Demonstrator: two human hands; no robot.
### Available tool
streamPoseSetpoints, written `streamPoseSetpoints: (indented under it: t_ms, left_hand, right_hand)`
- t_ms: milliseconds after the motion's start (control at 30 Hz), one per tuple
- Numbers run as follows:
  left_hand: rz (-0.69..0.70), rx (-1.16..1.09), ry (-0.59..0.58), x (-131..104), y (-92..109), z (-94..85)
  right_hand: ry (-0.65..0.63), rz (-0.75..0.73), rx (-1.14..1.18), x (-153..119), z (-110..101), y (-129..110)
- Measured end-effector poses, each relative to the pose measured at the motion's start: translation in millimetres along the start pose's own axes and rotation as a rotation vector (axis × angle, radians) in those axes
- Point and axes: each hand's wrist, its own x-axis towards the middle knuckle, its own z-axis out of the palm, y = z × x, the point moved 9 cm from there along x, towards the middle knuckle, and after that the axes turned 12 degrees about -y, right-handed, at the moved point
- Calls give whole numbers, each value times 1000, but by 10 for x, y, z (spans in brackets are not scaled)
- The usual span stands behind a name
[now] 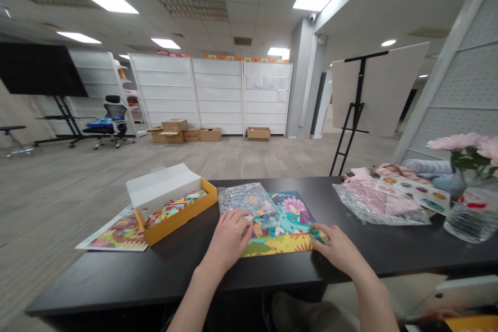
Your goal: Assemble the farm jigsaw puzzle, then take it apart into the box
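A colourful jigsaw puzzle (301, 241) with cartoon animals lies on the black table in front of me. A crinkled clear plastic bag (243, 196) covers its upper left part. My left hand (232, 233) rests palm down at the puzzle's left side, fingers over the lower edge of the bag. At the right edge, my right hand (338, 249) pinches a small multicoloured puzzle piece (322, 233) between thumb and fingers; whether it is one piece or a small stack I cannot tell. The fingers partly hide it.
An open yellow box (181, 220) of loose puzzle pieces stands left, partly on a picture sheet (116, 231). On the right lie a plastic-wrapped pink bundle (373, 199) and a sticker sheet (414, 193), beside a clear vase (472, 218) with pink flowers. The table's (128, 280) front edge is near my forearms.
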Motion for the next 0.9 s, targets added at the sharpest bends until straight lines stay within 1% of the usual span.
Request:
streamPoseSetpoints:
  t_ms: [200,300,467,633,733,900]
  left_hand:
    - [-52,48,14,-134,-173,-92]
    - [-72,53,9,-185,-242,-103]
    - [-107,56,-38,-229,-330,-70]
    - [-121,42,-42,-276,-340,-116]
    - [-136,39,-49,-301,-342,-145]
    - [-145,36,-92,-316,-359,-128]
  right_hand:
    - [-19,20,-3,-11,-26,-28]
    - [-27,32,-13,-4,-38,-21]
    - [-62,-40,35,22,-9,-3]
    - [-38,-111,105,15,-1,41]
    - [-2,-128,152,9,-28,114]
    - [69,-97,327,47,-100,359]
